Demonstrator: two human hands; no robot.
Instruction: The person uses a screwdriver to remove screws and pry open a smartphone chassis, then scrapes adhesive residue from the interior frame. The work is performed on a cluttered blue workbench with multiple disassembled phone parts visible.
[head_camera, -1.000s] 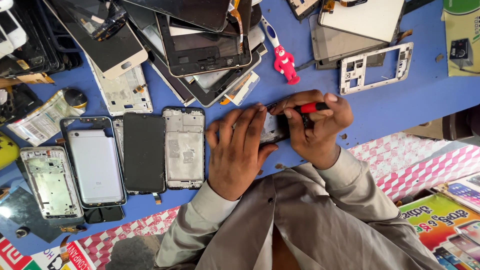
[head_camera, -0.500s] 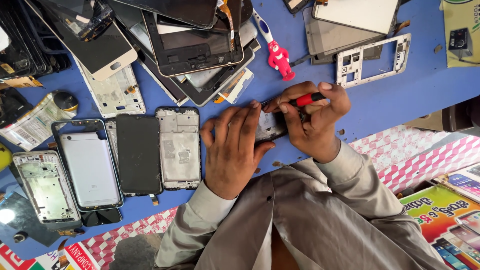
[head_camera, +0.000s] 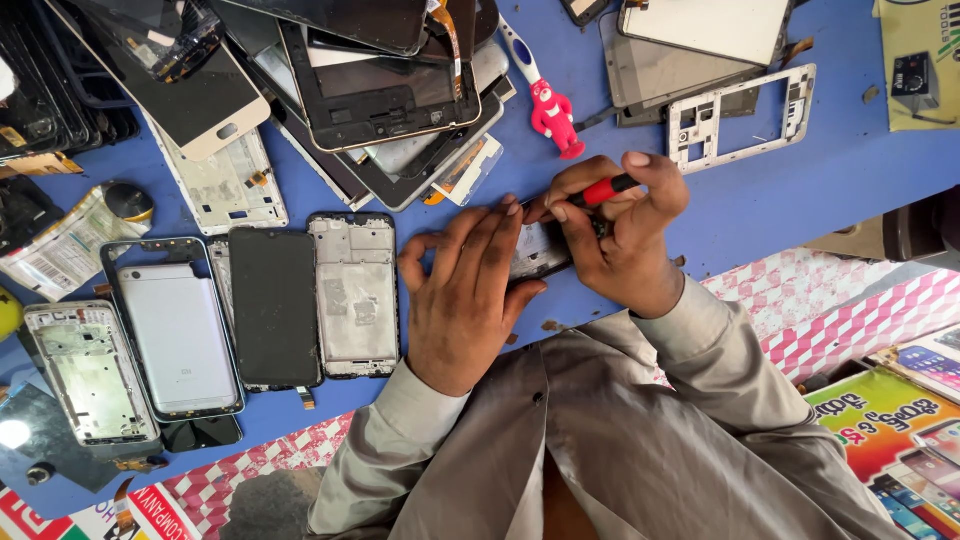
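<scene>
Phone part (head_camera: 540, 250), lying on the blue worktop (head_camera: 800, 190) just right of the bare phone frame (head_camera: 354, 295), is pinned flat under the spread left hand (head_camera: 465, 295) so that it is steadied for the red-handled screwdriver (head_camera: 605, 188) pinched in the right hand's (head_camera: 625, 235) grip.

We note a grey-beige long-sleeved shirt: buttoned front placket, cuffs closed at both wrists, fabric creased along the sleeves. Both hands bare, no rings.
</scene>
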